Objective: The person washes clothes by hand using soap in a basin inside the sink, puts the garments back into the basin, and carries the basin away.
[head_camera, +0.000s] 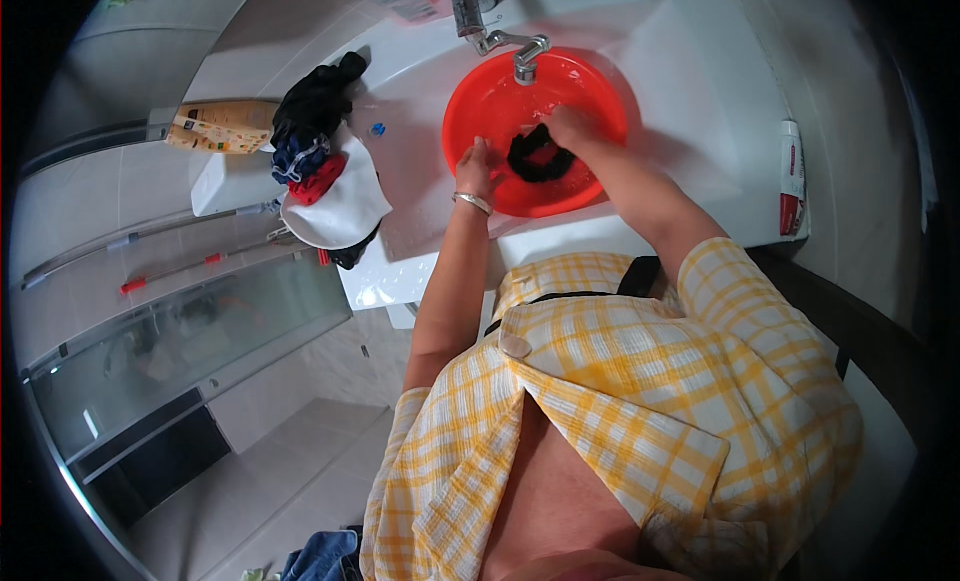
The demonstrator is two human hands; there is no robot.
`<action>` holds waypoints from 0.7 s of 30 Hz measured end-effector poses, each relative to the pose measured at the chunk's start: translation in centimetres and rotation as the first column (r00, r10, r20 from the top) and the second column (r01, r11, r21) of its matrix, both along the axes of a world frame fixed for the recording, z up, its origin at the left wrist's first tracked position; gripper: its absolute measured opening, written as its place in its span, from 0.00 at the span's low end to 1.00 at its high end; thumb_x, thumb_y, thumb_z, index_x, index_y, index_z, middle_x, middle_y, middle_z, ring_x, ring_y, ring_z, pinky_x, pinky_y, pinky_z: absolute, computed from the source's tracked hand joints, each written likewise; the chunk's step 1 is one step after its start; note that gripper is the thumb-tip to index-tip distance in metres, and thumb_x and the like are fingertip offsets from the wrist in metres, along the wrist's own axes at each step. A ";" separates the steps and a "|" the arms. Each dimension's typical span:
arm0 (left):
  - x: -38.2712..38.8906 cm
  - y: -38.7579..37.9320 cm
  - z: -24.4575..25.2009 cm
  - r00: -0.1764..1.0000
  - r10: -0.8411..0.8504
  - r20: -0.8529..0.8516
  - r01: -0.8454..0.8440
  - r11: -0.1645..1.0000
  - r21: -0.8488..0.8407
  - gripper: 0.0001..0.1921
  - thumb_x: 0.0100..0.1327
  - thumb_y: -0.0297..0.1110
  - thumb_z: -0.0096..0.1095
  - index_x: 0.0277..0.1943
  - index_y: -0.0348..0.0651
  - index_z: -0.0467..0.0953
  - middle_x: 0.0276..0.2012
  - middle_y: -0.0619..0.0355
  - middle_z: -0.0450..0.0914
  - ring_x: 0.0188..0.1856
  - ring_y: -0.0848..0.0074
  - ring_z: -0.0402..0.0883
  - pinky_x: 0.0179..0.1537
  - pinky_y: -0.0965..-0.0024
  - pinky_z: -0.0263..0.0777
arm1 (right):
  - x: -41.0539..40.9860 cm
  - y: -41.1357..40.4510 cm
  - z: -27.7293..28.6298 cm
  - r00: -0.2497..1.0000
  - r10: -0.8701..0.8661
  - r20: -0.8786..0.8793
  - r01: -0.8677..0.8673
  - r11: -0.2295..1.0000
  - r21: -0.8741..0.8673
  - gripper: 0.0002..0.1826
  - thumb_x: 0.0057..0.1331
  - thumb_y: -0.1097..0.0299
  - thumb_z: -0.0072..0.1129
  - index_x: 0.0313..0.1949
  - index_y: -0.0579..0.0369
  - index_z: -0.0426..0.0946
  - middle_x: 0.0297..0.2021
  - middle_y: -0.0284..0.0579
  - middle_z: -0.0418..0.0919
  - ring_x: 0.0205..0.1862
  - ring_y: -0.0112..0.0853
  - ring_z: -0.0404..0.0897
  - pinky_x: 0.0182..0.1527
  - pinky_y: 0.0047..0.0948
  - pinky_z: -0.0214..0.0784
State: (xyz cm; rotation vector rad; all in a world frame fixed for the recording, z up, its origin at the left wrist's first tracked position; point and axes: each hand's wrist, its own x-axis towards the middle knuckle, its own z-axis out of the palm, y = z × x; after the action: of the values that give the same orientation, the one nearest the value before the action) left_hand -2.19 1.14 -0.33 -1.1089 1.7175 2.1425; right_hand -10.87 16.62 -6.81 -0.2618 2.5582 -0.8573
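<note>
A red plastic basin (465, 108) holding some water stands in the white washbasin (690, 123), beneath the faucet (526, 67). Inside it lies a ring of black fabric (531, 174), perhaps a hair scrunchie. The fingers of my right hand (574, 129) close on the upper right part of this ring. At the basin's left side is my left hand (472, 168), overlapping the rim, with a silver bracelet at the wrist; whether it grips the rim is hidden. No water stream shows at the spout.
Left of the basin, black clothing (319, 97), dark blue cloth (298, 161) and red cloth (319, 182) lie bunched by a white dish-like piece (337, 213). A small blue item (377, 130) rests on the washbasin. A toothpaste tube (790, 179) is at the right edge.
</note>
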 end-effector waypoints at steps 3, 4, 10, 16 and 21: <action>0.2 -0.4 -0.2 0.999 0.028 0.017 -0.029 1.000 0.008 0.17 0.59 0.48 0.49 0.42 0.43 0.68 0.37 0.57 0.71 0.41 0.70 0.69 0.41 0.57 0.61 | -0.7 0.8 0.8 0.999 -0.034 0.026 0.031 0.995 0.092 0.21 0.60 0.52 0.41 0.34 0.57 0.75 0.33 0.53 0.75 0.38 0.45 0.74 0.41 0.40 0.64; 0.3 -0.5 -0.3 1.000 0.003 0.018 -0.003 1.000 0.009 0.17 0.59 0.46 0.49 0.43 0.44 0.68 0.38 0.57 0.71 0.43 0.69 0.68 0.42 0.56 0.59 | -0.6 0.5 1.4 0.998 -0.030 0.054 0.024 0.995 0.094 0.22 0.60 0.51 0.41 0.34 0.58 0.75 0.33 0.54 0.75 0.39 0.45 0.74 0.41 0.39 0.64; 0.2 -0.4 -0.1 0.998 -0.009 0.061 0.008 1.000 0.021 0.20 0.59 0.47 0.48 0.49 0.45 0.65 0.47 0.54 0.68 0.48 0.67 0.66 0.47 0.50 0.55 | -0.1 -0.2 1.6 0.962 0.153 0.226 -0.091 0.961 -0.261 0.18 0.54 0.57 0.52 0.36 0.61 0.74 0.29 0.52 0.76 0.34 0.38 0.75 0.37 0.35 0.65; 0.0 -0.2 0.3 0.997 0.036 0.075 -0.052 0.975 0.216 0.31 0.58 0.61 0.34 0.56 0.47 0.60 0.55 0.55 0.62 0.55 0.62 0.61 0.51 0.43 0.50 | 3.7 -4.7 6.5 0.974 0.201 0.100 -0.042 0.599 -0.800 0.07 0.55 0.68 0.54 0.29 0.58 0.70 0.23 0.37 0.72 0.23 0.20 0.70 0.24 0.21 0.64; 0.8 -4.5 -5.0 0.970 0.207 -0.127 -0.087 0.785 0.613 0.29 0.60 0.60 0.29 0.50 0.46 0.65 0.48 0.55 0.70 0.48 0.64 0.69 0.50 0.56 0.61 | 6.5 -6.5 10.6 0.952 0.253 -0.170 -0.266 0.417 -0.869 0.07 0.53 0.70 0.54 0.29 0.59 0.69 0.24 0.43 0.73 0.27 0.28 0.72 0.29 0.26 0.64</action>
State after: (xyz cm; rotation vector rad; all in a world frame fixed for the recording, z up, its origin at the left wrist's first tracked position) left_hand -1.41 -3.33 -5.34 -0.8885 0.8695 2.6820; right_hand -4.37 10.16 3.75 -0.9479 1.7101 -1.9961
